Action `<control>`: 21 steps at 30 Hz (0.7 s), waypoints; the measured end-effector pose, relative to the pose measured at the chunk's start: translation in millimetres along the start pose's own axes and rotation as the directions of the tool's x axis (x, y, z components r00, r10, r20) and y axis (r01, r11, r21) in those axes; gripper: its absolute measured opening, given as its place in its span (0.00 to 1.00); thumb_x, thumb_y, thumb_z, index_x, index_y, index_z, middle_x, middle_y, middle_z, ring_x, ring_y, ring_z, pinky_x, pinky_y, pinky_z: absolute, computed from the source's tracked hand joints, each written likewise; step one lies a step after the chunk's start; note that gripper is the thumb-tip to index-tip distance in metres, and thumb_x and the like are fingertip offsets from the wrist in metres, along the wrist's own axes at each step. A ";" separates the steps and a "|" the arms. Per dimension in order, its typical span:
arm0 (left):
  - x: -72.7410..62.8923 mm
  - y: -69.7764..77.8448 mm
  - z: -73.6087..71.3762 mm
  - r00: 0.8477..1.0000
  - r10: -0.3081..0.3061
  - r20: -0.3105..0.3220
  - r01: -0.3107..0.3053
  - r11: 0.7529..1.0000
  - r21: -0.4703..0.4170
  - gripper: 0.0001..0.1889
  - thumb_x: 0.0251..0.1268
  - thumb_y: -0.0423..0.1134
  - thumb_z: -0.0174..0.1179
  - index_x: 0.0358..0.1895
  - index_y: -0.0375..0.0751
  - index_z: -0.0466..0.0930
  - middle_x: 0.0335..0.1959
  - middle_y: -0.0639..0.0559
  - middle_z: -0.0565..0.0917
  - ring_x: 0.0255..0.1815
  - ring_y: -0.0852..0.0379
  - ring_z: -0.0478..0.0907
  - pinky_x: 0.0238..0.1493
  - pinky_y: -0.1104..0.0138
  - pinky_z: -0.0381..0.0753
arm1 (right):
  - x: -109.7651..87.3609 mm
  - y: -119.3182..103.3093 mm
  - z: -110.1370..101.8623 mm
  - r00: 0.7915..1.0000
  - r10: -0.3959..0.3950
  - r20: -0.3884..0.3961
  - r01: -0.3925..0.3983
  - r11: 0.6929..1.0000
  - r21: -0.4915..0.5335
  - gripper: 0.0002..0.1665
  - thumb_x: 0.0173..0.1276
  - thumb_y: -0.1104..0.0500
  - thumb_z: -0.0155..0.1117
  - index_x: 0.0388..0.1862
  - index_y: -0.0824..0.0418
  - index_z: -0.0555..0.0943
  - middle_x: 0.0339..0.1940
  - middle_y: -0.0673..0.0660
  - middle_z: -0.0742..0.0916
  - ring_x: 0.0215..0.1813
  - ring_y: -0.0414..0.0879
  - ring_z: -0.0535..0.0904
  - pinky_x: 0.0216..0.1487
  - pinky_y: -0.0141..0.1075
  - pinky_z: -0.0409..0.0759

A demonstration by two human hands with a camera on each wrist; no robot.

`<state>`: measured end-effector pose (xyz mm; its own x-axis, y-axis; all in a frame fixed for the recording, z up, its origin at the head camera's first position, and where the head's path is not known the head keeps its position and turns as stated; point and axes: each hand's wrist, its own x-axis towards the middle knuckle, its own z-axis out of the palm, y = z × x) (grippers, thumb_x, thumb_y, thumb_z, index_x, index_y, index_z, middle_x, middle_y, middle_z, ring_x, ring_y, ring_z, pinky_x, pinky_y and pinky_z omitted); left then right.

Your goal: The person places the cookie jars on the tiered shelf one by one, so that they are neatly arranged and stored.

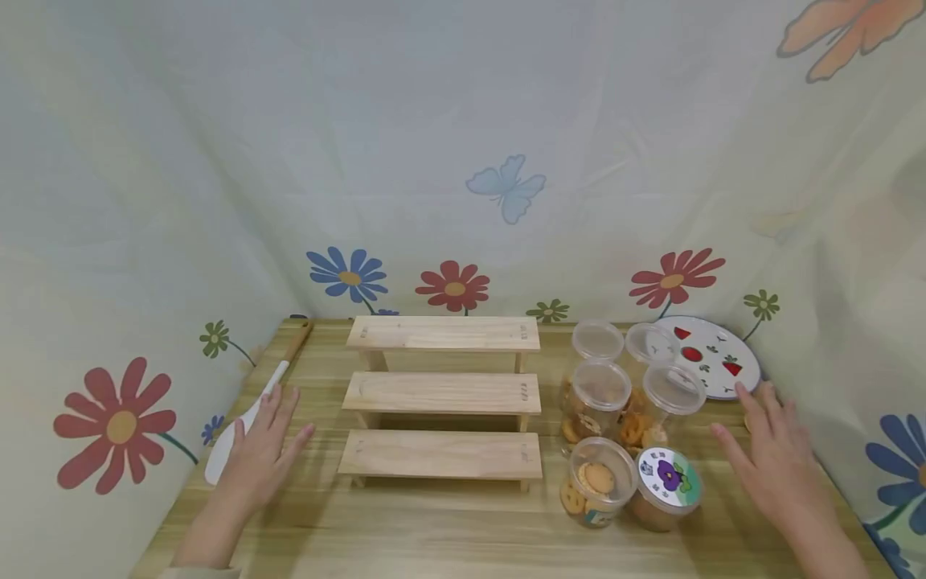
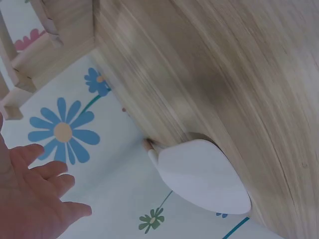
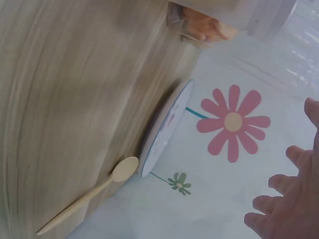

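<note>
My left hand [image 1: 259, 450] is spread with straight fingers above the table's left side, nearest to a white spatula [image 1: 249, 412] with a wooden handle end. Nothing is in its grasp. My right hand [image 1: 777, 462], also empty with fingers extended, hovers at the right beside a group of clear lidded jars [image 1: 600, 386]. Cookies show inside the front jar [image 1: 599, 482]; next to it stands a jar with a purple-flower lid [image 1: 669, 480]. A wooden spoon [image 3: 89, 194] lies near the right hand, seen in the right wrist view and mostly hidden in the head view.
A three-step wooden rack [image 1: 441, 394] stands mid-table, its steps bare. Behind the jars lies a white plate [image 1: 723, 342] with strawberry prints. Floral cloth [image 1: 448, 121] hangs close around the back and sides of the wooden table [image 1: 405, 535].
</note>
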<state>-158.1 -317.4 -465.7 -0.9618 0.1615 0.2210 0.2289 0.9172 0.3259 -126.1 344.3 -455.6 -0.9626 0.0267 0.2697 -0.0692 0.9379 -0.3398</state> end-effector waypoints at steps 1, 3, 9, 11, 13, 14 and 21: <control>0.2 1.3 -0.7 1.000 0.000 0.000 0.000 1.000 -0.007 0.35 0.77 0.52 0.43 0.78 0.43 0.42 0.75 0.32 0.43 0.75 0.36 0.35 0.64 0.35 0.21 | -0.2 -1.8 -1.9 1.000 0.006 -0.004 -0.006 1.000 0.018 0.45 0.76 0.41 0.46 0.78 0.61 0.40 0.75 0.72 0.37 0.71 0.72 0.28 0.64 0.68 0.27; 0.0 4.7 -1.7 1.000 -0.001 -0.011 0.001 1.000 -0.025 0.34 0.78 0.52 0.42 0.78 0.42 0.43 0.74 0.31 0.47 0.75 0.36 0.36 0.64 0.36 0.20 | -0.2 -6.2 -6.0 1.000 0.018 -0.013 -0.018 0.998 0.060 0.45 0.76 0.42 0.47 0.79 0.61 0.40 0.75 0.72 0.38 0.72 0.73 0.30 0.64 0.70 0.30; -3.2 16.2 -2.1 0.997 -0.015 -0.074 0.003 0.988 -0.153 0.32 0.78 0.49 0.43 0.76 0.39 0.48 0.72 0.29 0.55 0.73 0.32 0.43 0.68 0.40 0.22 | 0.7 -24.6 -18.2 0.996 0.026 -0.080 -0.013 0.987 0.161 0.42 0.78 0.46 0.46 0.79 0.61 0.41 0.75 0.73 0.46 0.73 0.71 0.40 0.67 0.68 0.37; -4.5 21.6 -2.0 0.997 -0.035 -0.070 0.020 0.978 -0.205 0.31 0.78 0.49 0.43 0.75 0.37 0.50 0.71 0.29 0.57 0.71 0.29 0.49 0.69 0.38 0.31 | 0.5 -31.5 -20.8 0.994 0.018 -0.108 0.002 0.982 0.186 0.40 0.78 0.48 0.45 0.78 0.63 0.42 0.75 0.74 0.50 0.73 0.71 0.43 0.69 0.66 0.38; -5.9 27.1 -0.6 0.997 -0.059 -0.042 0.047 0.969 -0.244 0.30 0.79 0.50 0.41 0.75 0.36 0.53 0.71 0.31 0.58 0.69 0.28 0.53 0.68 0.35 0.42 | 0.2 -38.2 -23.0 0.993 0.011 -0.121 0.016 0.976 0.216 0.40 0.79 0.49 0.45 0.78 0.64 0.43 0.74 0.74 0.52 0.72 0.72 0.45 0.69 0.65 0.39; -6.5 29.6 0.7 0.997 -0.068 -0.024 0.060 0.965 -0.256 0.30 0.79 0.51 0.40 0.74 0.36 0.54 0.71 0.31 0.58 0.69 0.28 0.54 0.66 0.34 0.48 | 0.4 -41.1 -24.0 0.992 0.004 -0.127 0.026 0.972 0.232 0.40 0.78 0.50 0.47 0.78 0.64 0.44 0.74 0.74 0.54 0.72 0.72 0.46 0.69 0.65 0.40; -6.2 39.6 19.9 0.996 -0.057 0.064 0.075 0.939 -0.336 0.29 0.78 0.52 0.40 0.73 0.38 0.57 0.70 0.34 0.62 0.68 0.31 0.57 0.61 0.34 0.60 | 4.4 -55.4 -24.2 0.996 0.011 -0.086 0.013 0.961 0.277 0.50 0.71 0.47 0.60 0.78 0.62 0.42 0.73 0.75 0.55 0.70 0.75 0.48 0.66 0.70 0.44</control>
<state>-146.0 -274.8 -472.4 -0.9809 0.1320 0.1432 0.1932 0.7508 0.6316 -120.2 300.8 -413.8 -0.9373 0.0666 0.3420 -0.1516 0.8059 -0.5723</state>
